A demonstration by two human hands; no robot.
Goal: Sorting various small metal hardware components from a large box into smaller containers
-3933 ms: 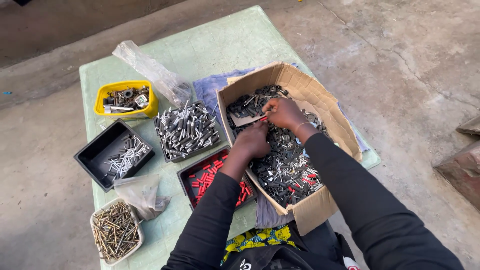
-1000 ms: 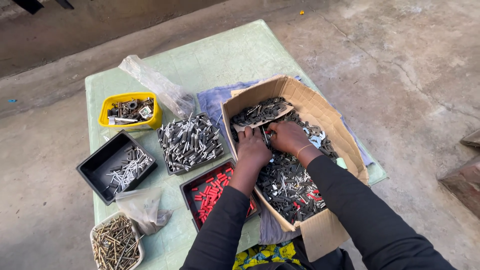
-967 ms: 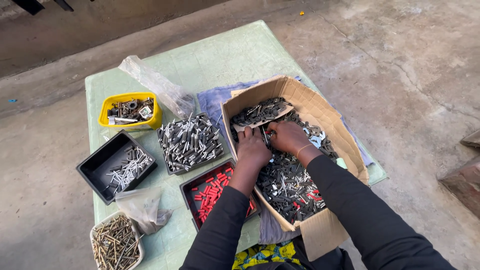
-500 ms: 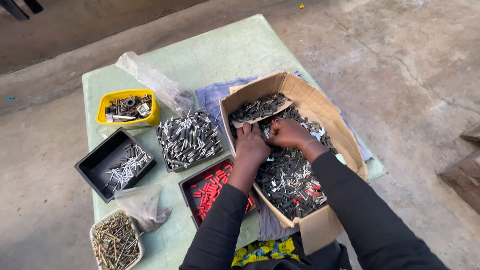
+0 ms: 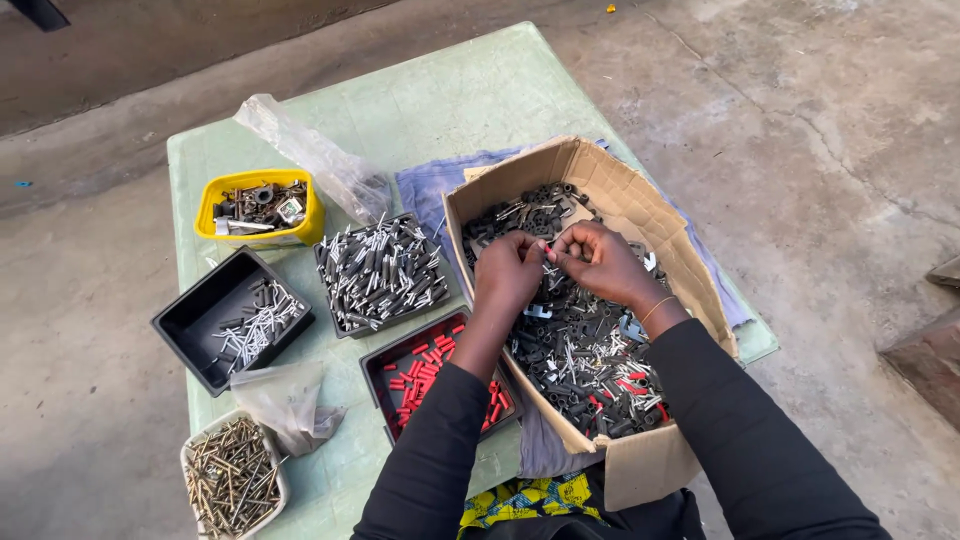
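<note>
Both my hands are inside an open cardboard box [image 5: 640, 205] filled with several mixed small parts, black, silver and a few red ones. My left hand [image 5: 508, 272] and my right hand [image 5: 597, 262] meet at the fingertips over the pile, pinching a small red piece between them. Just left of the box stands a black tray of red plugs [image 5: 415, 375], partly under my left forearm. Beyond it sits a black tray heaped with grey and silver pins [image 5: 380, 270].
On the pale green table [image 5: 420, 100] also stand a yellow tub of metal bits [image 5: 260, 205], a black tray with a few silver pins [image 5: 230, 320], a white tub of brassy nails [image 5: 232, 480], two clear plastic bags and a blue cloth under the box. Concrete floor surrounds the table.
My hands have shifted slightly within the box and drawn together; their fingertips now pinch a small red piece. The view has moved a little.
</note>
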